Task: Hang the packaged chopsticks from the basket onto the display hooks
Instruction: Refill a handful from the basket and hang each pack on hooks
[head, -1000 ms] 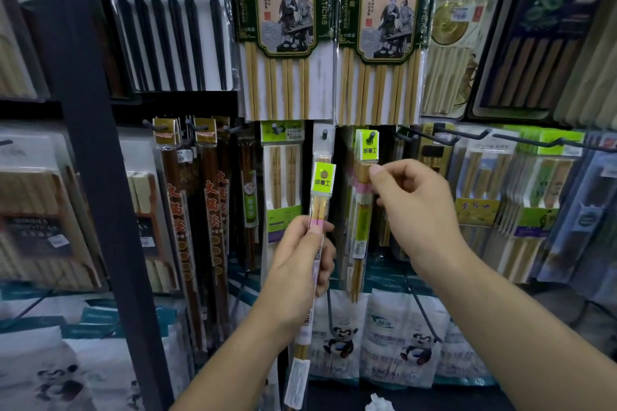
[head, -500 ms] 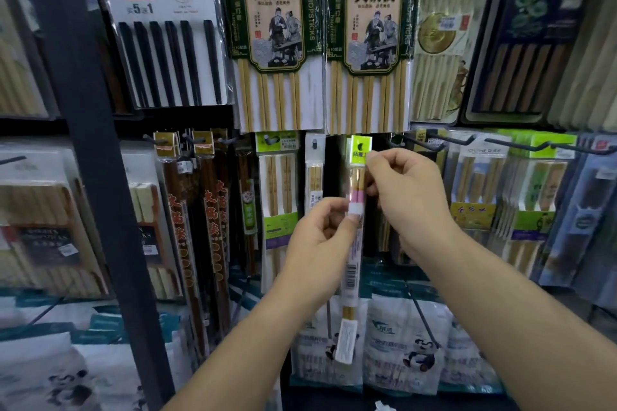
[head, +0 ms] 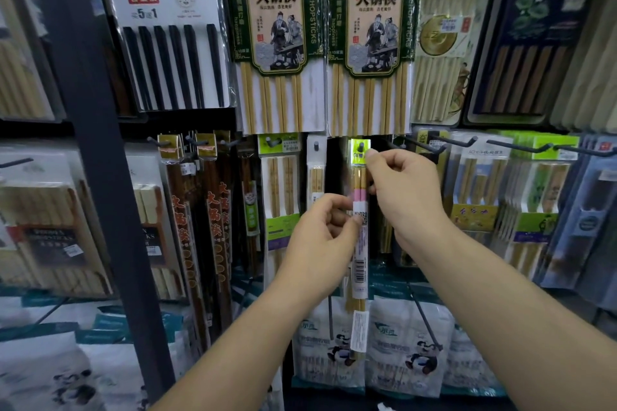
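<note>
A slim pack of chopsticks with a bright green header card hangs upright in the middle of the display. The tip of a dark display hook shows through the hole in its header. My left hand pinches the pack at its pink and white band. My right hand pinches the right edge of the green header beside the hook. The basket is out of view.
A dark upright post stands at the left. Large chopstick packs hang above. Other packs hang on neighbouring hooks, and bare hooks stick out to the right. Panda-printed bags hang below.
My left hand moved the pack right and up from beside the hook to in front of it. The header hole now sits over the hook tip, and my right hand grips the header.
</note>
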Motion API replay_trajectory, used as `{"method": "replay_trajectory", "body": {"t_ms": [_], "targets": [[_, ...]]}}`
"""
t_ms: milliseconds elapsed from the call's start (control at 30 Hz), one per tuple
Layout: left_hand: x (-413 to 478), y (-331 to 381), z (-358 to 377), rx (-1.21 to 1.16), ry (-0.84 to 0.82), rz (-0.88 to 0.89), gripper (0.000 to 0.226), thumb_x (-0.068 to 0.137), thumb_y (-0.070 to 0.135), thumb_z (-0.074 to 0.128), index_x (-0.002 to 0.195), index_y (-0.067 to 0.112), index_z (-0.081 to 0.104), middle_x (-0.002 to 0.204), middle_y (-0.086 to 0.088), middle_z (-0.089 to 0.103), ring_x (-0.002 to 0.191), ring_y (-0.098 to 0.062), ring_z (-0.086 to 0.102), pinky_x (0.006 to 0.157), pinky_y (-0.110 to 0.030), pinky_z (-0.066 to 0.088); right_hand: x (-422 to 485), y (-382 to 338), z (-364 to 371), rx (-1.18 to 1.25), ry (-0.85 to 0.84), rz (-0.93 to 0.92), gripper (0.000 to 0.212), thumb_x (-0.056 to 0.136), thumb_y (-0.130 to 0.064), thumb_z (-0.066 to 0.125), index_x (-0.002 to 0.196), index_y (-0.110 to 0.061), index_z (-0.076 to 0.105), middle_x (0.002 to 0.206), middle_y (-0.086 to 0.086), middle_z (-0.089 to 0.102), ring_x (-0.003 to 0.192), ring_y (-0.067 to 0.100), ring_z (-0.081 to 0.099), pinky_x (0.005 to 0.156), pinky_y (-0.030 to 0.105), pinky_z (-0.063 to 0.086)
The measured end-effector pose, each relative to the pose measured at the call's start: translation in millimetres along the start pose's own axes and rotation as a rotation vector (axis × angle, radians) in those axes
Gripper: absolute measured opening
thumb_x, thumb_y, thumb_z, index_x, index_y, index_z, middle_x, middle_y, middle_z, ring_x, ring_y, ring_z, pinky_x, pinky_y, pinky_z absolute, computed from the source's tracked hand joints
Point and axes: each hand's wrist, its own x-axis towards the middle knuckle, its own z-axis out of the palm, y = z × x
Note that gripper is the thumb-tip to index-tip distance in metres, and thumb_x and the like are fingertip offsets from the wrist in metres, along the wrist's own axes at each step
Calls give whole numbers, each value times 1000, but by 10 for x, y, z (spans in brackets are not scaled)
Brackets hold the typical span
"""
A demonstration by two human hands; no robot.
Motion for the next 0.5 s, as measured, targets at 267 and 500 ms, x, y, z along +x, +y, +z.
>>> {"method": "replay_trajectory", "body": {"t_ms": [267, 500], "targets": [[-4, -10, -70, 644, 36, 191, 13, 103, 40, 51, 107, 29, 57, 96, 14, 55, 83, -6, 57, 75, -37, 55, -144, 299, -136, -75, -24, -16, 11, 95, -34, 67, 85, -31, 68, 81, -7, 70, 78, 10, 67, 71, 27, 53], [150, -47, 169, 310, -20, -87, 61, 106, 54, 38, 158, 25, 26, 156, 1, 46, 139, -16, 47, 114, -41, 42, -315, 729, -180, -123, -317, 21, 52, 103, -46, 52, 152, -37, 38, 143, -13, 53, 127, 2, 53, 101, 30, 48]]}}
